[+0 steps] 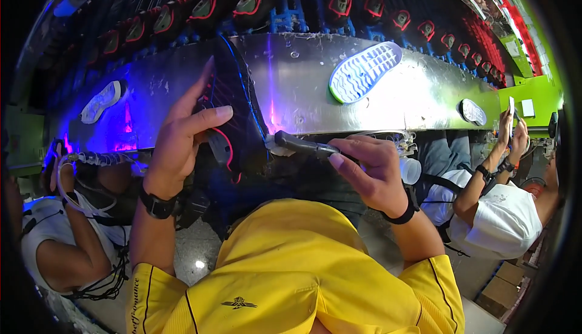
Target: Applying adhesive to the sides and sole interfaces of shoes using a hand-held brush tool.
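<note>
My left hand [182,131] is closed around a dark shoe upper [239,110] with red trim at its collar and a bluish line along its lower edge. The shoe is turned on its side, toe pointing away from me. In my right hand [376,170] is a dark-handled brush [303,145], held between thumb and fingers. Its pale bristle end [277,146] meets the shoe's edge near the heel. Beyond my right hand, a white and blue shoe sole [365,72] lies tread up on the metal bench [303,110].
Two more soles rest on the bench, a pale sole [101,102] at left and a small sole [473,112] at right. Dark shoes with red collars [251,2] line a rack behind. A co-worker [494,213] sits at right, another co-worker [66,237] at left. A clear cup [410,170] hangs near the bench edge.
</note>
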A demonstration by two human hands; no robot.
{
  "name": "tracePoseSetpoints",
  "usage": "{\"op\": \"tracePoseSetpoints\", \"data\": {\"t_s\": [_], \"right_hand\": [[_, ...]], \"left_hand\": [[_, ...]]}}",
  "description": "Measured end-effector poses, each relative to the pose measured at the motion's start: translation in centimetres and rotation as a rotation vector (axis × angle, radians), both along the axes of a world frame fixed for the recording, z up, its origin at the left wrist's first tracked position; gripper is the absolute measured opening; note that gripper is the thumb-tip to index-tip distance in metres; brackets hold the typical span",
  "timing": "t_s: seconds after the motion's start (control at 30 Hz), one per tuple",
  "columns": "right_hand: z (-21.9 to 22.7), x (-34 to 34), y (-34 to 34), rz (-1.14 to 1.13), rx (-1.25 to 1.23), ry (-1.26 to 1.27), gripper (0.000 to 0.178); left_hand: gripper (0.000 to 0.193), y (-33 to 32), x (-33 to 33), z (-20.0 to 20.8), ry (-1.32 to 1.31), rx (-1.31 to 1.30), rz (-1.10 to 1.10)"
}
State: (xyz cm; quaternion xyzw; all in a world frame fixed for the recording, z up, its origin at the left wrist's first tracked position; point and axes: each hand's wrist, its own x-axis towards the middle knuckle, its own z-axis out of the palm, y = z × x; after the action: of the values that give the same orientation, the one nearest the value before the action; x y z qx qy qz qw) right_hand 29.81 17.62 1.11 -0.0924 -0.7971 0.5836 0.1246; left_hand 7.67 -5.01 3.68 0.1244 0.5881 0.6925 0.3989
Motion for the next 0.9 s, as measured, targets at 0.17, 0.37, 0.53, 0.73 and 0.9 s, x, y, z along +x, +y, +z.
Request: {"op": "tracePoseSetpoints", "data": {"t_s": [0.17, 0.37, 0.53, 0.73, 0.9], "right_hand": [[0.6, -1.1, 0.0, -0.061, 0.084, 0.04, 0.021], [0.8, -1.6, -0.1, -0.128, 0.095, 0.007, 0.02], [0.5, -0.9, 0.3, -0.062, 0.091, 0.05, 0.02], [0.6, -0.1, 0.8, -0.013, 0.056, 0.057, 0.021], [1.6, 0.0, 1.8, 0.008, 0.119, -0.02, 0.021]], "left_hand": [[0.087, 0.6, 0.9, -0.1, 0.101, 0.008, -0.057], [0.086, 0.9, 1.1, -0.2, 0.122, -0.007, -0.072], [0.084, 1.0, 0.7, 0.3, 0.03, -0.009, -0.046], [0.079, 1.1, -0.2, -0.2, -0.055, 0.021, 0.031], [0.076, 1.3, -0.3, -0.6, -0.08, -0.007, 0.074]]}}
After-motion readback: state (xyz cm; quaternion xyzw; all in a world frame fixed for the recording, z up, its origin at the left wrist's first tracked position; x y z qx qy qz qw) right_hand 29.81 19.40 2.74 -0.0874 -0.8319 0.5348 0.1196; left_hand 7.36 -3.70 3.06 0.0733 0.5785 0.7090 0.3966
